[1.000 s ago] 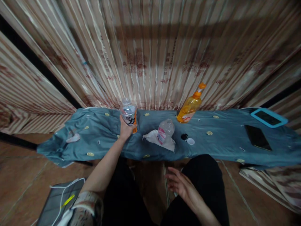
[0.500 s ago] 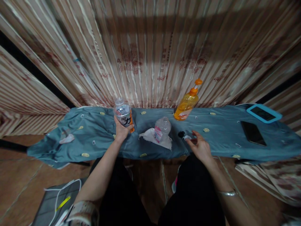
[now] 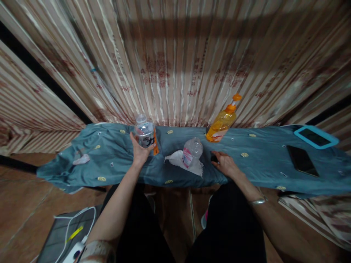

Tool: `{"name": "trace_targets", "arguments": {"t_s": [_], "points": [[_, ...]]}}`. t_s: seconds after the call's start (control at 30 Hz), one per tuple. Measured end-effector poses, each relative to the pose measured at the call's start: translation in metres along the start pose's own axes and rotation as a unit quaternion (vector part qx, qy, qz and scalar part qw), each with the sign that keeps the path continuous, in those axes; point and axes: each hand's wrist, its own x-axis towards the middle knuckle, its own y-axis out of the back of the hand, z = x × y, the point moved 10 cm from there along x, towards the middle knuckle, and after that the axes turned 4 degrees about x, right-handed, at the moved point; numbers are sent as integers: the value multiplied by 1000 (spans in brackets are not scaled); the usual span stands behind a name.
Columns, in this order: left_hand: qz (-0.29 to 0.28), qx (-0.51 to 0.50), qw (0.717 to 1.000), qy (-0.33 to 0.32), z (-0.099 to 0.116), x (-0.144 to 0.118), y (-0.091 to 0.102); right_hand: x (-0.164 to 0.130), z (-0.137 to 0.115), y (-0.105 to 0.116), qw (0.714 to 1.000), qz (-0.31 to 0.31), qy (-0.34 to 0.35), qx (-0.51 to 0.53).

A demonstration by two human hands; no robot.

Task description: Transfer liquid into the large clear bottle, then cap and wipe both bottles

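My left hand (image 3: 141, 149) is wrapped round a clear plastic bottle (image 3: 145, 132) with a black and orange label. The bottle stands upright on the cloth, its neck uncapped. At the right, the thumb and fingers of my right hand (image 3: 225, 164) close about a small black bottle cap (image 3: 214, 159) lying on the cloth; the hand covers part of it. The white cap is hidden, probably beneath this hand. Between my hands, a smaller clear bottle (image 3: 192, 151) with a pink label stands on a white rag (image 3: 175, 159).
Behind my right hand stands a pump bottle (image 3: 221, 125) of orange liquid. A dark phone (image 3: 302, 160) and a blue-framed tablet (image 3: 316, 137) lie at the right of the cloth-covered bench (image 3: 263, 168). A crumpled pale scrap (image 3: 81, 159) is at the left. Striped curtain (image 3: 175, 65) hangs behind.
My right hand has moved slightly left and forward, from the white cap to the black cap, and the white cap has gone out of sight. My left hand still holds its bottle.
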Motion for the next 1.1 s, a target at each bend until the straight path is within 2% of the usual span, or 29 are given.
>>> {"name": "trace_targets", "arguments": {"t_s": [0.07,0.13,0.2,0.27,0.33,0.37,0.43,0.5,0.6,0.67,0.77,0.93,1.1], "points": [[29,31,998,-42,19,-6,19,0,-3,-2,1000,-1,6,5],[43,75,990,-113,49,-16,34,0,-4,0,1000,6,8,17],[47,117,977,-175,78,-31,39,1,-2,10,999,25,2,32],[19,132,964,-228,101,-50,27,3,2,29,998,52,-11,45],[-56,116,957,-259,114,-71,-5,5,2,58,993,85,-11,86],[-103,96,955,-262,115,-80,-25,6,-2,74,987,97,3,131],[-196,52,951,-232,110,-95,-68,8,-20,105,956,102,53,269],[-255,9,950,-180,98,-103,-103,10,-49,129,931,69,100,343],[-284,-27,951,-121,83,-108,-132,9,-98,152,951,29,168,257],[-297,-43,948,-105,78,-112,-141,7,-126,158,958,11,218,184],[-309,-49,947,-76,73,-119,-148,9,-151,158,958,-18,264,109],[-303,-58,949,-61,71,-123,-154,14,-172,152,950,-61,306,1],[-299,-70,949,-66,69,-120,-157,17,-181,144,938,-106,327,-35]]}}
